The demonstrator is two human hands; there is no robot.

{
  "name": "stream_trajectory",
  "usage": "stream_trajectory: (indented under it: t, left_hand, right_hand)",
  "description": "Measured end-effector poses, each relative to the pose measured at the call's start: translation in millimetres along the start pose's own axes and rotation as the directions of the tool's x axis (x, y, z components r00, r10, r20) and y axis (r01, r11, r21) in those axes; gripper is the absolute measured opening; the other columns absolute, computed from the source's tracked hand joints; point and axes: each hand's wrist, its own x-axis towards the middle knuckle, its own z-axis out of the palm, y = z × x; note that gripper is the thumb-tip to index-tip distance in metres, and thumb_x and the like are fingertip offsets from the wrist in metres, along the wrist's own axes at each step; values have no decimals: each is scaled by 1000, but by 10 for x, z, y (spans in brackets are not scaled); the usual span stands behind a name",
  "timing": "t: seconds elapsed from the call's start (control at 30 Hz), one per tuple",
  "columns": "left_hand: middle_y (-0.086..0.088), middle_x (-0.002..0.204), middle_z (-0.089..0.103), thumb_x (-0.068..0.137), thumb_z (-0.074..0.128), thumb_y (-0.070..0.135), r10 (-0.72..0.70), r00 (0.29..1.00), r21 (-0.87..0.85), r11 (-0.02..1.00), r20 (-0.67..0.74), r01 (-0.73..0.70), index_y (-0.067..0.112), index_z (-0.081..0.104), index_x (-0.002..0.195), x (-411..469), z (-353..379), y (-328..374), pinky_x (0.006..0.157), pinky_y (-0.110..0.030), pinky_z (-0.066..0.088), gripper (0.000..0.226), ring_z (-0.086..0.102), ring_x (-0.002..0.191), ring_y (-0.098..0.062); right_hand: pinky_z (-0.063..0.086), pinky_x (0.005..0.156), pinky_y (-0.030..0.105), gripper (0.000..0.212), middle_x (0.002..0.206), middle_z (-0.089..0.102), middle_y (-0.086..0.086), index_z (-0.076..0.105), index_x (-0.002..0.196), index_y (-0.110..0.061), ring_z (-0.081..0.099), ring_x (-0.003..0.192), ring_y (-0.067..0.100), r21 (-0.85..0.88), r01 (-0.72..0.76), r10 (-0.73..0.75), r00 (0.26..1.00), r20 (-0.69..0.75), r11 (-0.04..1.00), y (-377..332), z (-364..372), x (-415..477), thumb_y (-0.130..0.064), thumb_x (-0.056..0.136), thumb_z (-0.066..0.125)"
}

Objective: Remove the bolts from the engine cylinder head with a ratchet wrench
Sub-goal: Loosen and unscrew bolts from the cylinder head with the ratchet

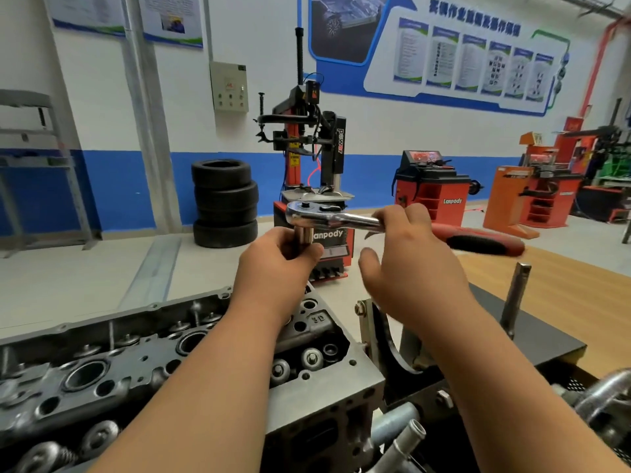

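Observation:
I hold a chrome ratchet wrench (336, 218) with a red and black handle up in the air above the engine. My left hand (276, 264) grips the socket (304, 237) that hangs under the ratchet's head. My right hand (406, 247) holds the chrome shaft just behind the head, fingers curled over it and the thumb sticking out free below. The grey cylinder head (136, 373) lies below my forearms at the lower left, with valve springs, round ports and bolt holes showing. No bolt is plainly visible in the socket.
A steel engine stand bracket (375, 332) and an upright metal rod (517, 295) sit right of the cylinder head. Metal pipes (403, 435) lie at the bottom right. Behind stand a tyre changer (307, 158), stacked tyres (223, 203) and orange wheel balancers (432, 189).

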Motion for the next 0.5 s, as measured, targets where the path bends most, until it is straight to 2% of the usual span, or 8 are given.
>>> stream_trajectory:
  t: [0.1,0.2,0.27,0.33,0.4,0.47,0.5]
  left_hand:
    - [12,89,66,91,60,36,-37,997,82,996,69,31,33,60,92,7,20,4,64,-19,40,3,60,84,-6]
    - [9,94,66,92,56,34,-63,993,161,986,95,47,33,59,90,10,21,-19,67,-22,38,4,59,89,-12]
    - [9,89,66,91,57,32,-53,997,169,985,59,42,31,59,82,17,5,-34,63,-22,37,10,59,84,-10]
    - [12,82,66,88,59,30,-42,999,153,987,21,39,32,60,74,17,-12,-35,58,-18,37,14,57,77,-3]
    - [12,78,67,85,63,32,-40,999,146,988,-11,41,33,62,72,18,-25,-44,57,-17,37,13,57,75,-1]
    - [13,78,67,84,64,34,-42,999,164,985,-15,44,34,63,72,23,-34,-56,58,-18,38,12,57,75,-1]
    - [13,79,67,84,64,35,-46,999,176,983,-8,47,35,63,72,28,-41,-57,58,-18,39,12,58,76,-1]
  right_hand:
    - [49,66,38,42,129,34,7,37,126,-16,56,81,25,31,-8,5,994,109,999,9,247,451,-20,88,55]
    - [49,83,38,49,140,32,9,37,133,-16,56,98,25,241,11,-65,974,216,970,-149,511,804,-11,87,55]
    - [46,82,32,51,134,41,9,39,135,-16,55,97,22,336,45,-134,960,245,941,-294,655,977,-8,87,56]
    - [40,84,23,59,132,47,7,37,138,-17,52,100,17,435,93,-253,911,326,896,-431,758,1074,-5,86,61]
    - [38,90,20,58,135,46,8,38,138,-16,50,111,18,607,48,-340,862,377,793,-508,816,1087,-3,86,62]
    - [40,91,19,53,134,46,11,39,136,-15,50,114,21,702,-15,-353,856,377,712,-513,859,1068,-2,88,59]
    - [41,89,19,53,131,47,11,39,136,-16,51,109,20,697,-3,-344,868,358,717,-500,866,1046,-2,89,58]
